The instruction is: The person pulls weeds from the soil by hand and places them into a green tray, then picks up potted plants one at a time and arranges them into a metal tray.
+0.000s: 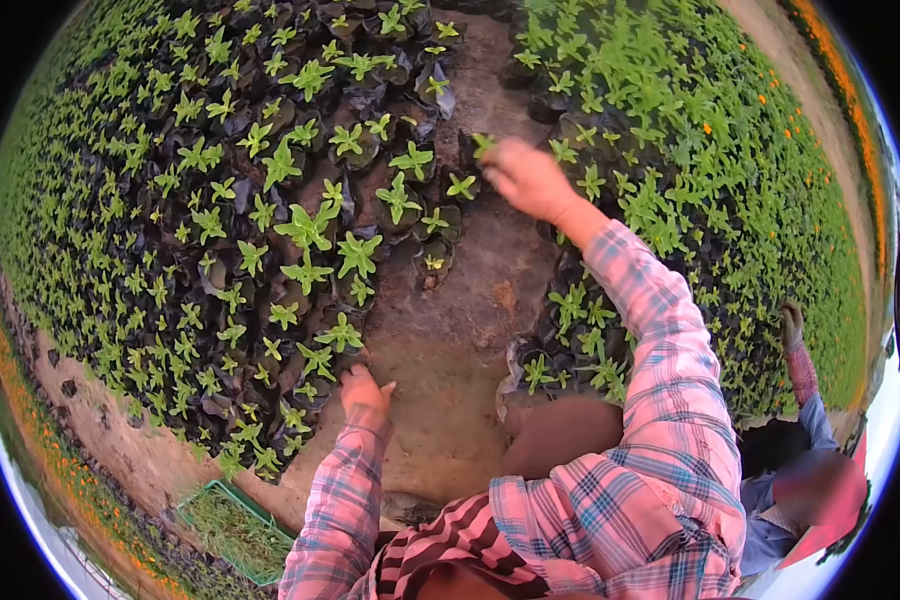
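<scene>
My right hand [530, 180] reaches over the bare soil strip, its fingers closed on a small seedling bag [467, 150] of black plastic. The young plant's green leaves [483, 145] show just past my fingertips; part of the bag is hidden by the hand. Lower down, my left hand [367, 396] is at the near edge of the left block of potted seedlings [310, 230]. Its thumb stands apart from the fingers, which touch the side of a black bag under a leafy seedling [341, 333]. Nothing shows in that palm.
A second block of taller seedlings [650, 90] lies to the right of the soil strip [450, 310]. A co-worker [800, 490] bends at the lower right, one gloved hand [792, 325] among the plants. A green crate [235, 530] with cut greenery stands at lower left.
</scene>
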`<state>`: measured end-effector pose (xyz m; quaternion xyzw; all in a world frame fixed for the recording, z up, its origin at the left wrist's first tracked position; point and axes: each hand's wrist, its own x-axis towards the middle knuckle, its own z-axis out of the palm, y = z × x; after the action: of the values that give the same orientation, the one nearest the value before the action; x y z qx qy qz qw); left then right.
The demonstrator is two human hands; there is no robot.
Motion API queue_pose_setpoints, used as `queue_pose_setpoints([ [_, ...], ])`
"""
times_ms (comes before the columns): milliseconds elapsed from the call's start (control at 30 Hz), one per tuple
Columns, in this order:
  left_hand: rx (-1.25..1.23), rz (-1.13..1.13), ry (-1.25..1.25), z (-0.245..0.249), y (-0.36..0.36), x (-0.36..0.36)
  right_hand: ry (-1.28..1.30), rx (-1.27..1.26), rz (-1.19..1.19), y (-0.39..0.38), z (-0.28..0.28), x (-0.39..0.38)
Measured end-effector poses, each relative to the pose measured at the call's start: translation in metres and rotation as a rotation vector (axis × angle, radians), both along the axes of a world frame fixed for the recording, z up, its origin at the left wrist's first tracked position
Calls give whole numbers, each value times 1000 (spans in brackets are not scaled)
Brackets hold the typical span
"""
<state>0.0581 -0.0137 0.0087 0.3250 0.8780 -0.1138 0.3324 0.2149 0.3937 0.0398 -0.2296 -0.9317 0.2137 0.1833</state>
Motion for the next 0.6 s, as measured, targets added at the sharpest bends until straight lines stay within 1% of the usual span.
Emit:
queue_pose_setpoints([
  [33,-4,3,1,1,1,0,111,12,-165,4,6,0],
  [67,-18,12,10,2,2,2,179,20,-387,15,6,-1],
  [100,-29,21,17,3,4,2,89,70,-550,26,16,-5],
  [167,-38,21,10,5,6,3,-36,172,-677,47,12,-11],
  [200,-48,23,11,5,6,3,-34,175,-678,62,1,-14],
  [267,-63,26,13,5,7,4,-312,146,-584,90,-27,-19],
  [367,-89,17,26,5,8,3,-315,165,-575,102,-28,-34],
  [433,-96,7,33,3,6,4,-282,209,-577,105,-27,-39],
  [500,-109,-15,39,2,6,4,-156,164,-548,102,-22,-38],
  [533,-108,-10,39,2,7,3,-155,166,-543,100,-18,-38],
  [600,-96,0,29,3,7,5,-1,189,-422,92,-8,-33],
])
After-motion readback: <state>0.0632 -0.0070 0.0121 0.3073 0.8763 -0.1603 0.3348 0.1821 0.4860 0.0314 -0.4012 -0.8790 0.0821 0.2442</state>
